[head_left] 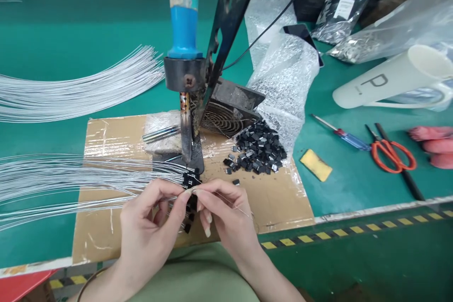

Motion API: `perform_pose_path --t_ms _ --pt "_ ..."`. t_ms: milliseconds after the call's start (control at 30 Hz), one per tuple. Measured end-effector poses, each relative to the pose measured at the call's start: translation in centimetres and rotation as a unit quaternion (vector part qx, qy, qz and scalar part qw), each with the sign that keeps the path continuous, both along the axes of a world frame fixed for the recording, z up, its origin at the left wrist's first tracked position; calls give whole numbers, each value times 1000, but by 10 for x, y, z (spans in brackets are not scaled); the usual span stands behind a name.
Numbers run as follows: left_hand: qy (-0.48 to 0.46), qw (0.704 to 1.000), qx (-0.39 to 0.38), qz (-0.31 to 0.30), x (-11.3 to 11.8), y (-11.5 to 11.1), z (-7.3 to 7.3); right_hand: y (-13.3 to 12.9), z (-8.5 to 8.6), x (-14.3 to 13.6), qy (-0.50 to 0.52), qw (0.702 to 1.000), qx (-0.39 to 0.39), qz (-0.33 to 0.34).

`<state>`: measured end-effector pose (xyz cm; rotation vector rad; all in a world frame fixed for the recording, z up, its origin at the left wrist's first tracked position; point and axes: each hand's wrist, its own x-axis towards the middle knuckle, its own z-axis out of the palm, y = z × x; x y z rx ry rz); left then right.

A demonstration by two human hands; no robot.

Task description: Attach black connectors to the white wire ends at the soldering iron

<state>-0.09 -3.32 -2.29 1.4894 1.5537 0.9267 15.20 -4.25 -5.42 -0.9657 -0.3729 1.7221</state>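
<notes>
My left hand (152,222) and my right hand (230,217) meet fingertip to fingertip above the cardboard, both pinching. Between them is a thin wire, mostly covered by the fingers. A fine strand (233,204) runs out across my right hand's fingers. Just behind the fingertips, black connectors (191,178) sit on the ends of a bundle of white wires (116,172), and more lie partly hidden under my hands. A soldering iron (184,33) with a blue handle hangs upright in a stand, its tip pointing down close behind the connectors.
Loose black connectors (260,148) are heaped on the cardboard (279,198) beside a small fan (226,108). Another white wire bundle (81,96) lies back left. At right are a yellow sponge (316,165), a screwdriver (341,133), orange-handled scissors (385,155) and a white mug (385,78).
</notes>
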Motion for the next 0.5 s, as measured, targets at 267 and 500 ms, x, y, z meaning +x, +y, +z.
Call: perform_pose_path --t_ms 267,500 --pt "14 999 -19 -41 -6 -1 1 5 3 13 -18 998 -9 57" --pt "28 999 -16 -31 -2 0 1 2 1 10 -5 999 -3 37"
